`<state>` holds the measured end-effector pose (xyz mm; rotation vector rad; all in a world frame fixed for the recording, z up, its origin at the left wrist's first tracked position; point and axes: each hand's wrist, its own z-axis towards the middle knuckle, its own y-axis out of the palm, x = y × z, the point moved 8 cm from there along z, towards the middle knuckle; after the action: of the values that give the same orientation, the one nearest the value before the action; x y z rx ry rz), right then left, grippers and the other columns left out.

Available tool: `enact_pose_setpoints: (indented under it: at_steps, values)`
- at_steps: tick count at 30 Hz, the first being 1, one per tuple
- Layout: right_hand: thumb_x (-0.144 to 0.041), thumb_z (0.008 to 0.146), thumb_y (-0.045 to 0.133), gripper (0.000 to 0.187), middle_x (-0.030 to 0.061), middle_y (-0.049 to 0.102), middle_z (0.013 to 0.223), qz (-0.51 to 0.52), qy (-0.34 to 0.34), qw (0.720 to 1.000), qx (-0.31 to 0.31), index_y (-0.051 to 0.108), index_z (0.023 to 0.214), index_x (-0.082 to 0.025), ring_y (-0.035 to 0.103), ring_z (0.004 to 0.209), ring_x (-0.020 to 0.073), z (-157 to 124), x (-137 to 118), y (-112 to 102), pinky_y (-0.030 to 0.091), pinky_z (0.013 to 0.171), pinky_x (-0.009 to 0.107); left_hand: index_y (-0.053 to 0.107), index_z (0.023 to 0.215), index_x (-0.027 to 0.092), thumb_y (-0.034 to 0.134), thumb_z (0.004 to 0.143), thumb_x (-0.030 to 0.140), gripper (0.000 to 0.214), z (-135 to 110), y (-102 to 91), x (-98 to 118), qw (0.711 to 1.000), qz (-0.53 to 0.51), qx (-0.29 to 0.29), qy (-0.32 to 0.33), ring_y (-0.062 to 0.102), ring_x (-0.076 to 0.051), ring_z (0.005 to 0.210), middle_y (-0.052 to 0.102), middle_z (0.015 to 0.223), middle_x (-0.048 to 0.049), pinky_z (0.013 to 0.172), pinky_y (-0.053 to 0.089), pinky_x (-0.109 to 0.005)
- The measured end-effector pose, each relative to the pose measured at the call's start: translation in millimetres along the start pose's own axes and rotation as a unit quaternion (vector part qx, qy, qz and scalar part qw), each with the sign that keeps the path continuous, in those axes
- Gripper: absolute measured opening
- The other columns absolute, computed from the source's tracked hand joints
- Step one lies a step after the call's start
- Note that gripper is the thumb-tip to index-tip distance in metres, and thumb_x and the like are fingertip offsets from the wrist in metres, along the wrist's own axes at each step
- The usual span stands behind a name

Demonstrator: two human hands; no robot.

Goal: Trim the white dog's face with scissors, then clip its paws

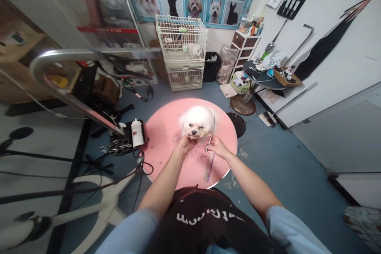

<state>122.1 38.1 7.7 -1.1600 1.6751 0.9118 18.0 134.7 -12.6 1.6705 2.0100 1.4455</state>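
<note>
A fluffy white dog point(199, 120) is on the round pink table point(163, 143), its face toward me. My left hand point(188, 144) is closed under its chin, with the fingers partly hidden by the fur. In my right hand point(217, 146) are grooming scissors point(210, 139), their blades pointing up along the side of the dog's head. The fingers are wrapped around the scissor handles. On the table below my right hand lies a thin purple comb-like tool point(211, 168). Small tufts of cut fur are scattered over the pink surface.
Left of the table, a black holder point(120, 145) carries several scissors and a white bottle point(137, 133) beneath a bent metal arm point(74, 97). A wire cage point(181, 43) with another white dog stands behind. A cluttered small round table point(263, 77) is at the right.
</note>
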Motion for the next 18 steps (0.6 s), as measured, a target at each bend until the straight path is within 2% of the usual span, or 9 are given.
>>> enact_pose_setpoints:
  at_steps: [8, 18]
  values:
    - [-0.012, 0.06, 0.072, 0.039, -0.0029, 0.07, 0.076, -0.004, 0.008, 1.0, -0.01, 0.051, 0.091, -0.022, 0.07, 0.067, 0.0157, -6.9, -9.6, 9.3, 0.056, 0.064, 0.029, 0.059, 0.084, 0.017, 0.06, 0.075, 0.007, 0.013, -8.7, -1.4, 6.4, 0.999, 0.0, 0.051, 0.005, 0.06, -0.013, 0.06, 0.066, 0.07, -0.0008, 0.051, 0.042, -0.021]
    - [-0.011, 0.059, 0.07, 0.036, -0.0036, 0.069, 0.072, -0.006, 0.019, 1.0, -0.014, 0.053, 0.089, -0.02, 0.068, 0.064, 0.0132, -8.7, -16.1, 7.0, 0.051, 0.06, 0.023, 0.059, 0.081, 0.017, 0.066, 0.075, 0.009, 0.013, -10.7, 1.3, 6.6, 0.999, -0.004, 0.053, 0.011, 0.061, -0.013, 0.057, 0.066, 0.07, -0.0001, 0.05, 0.042, -0.022]
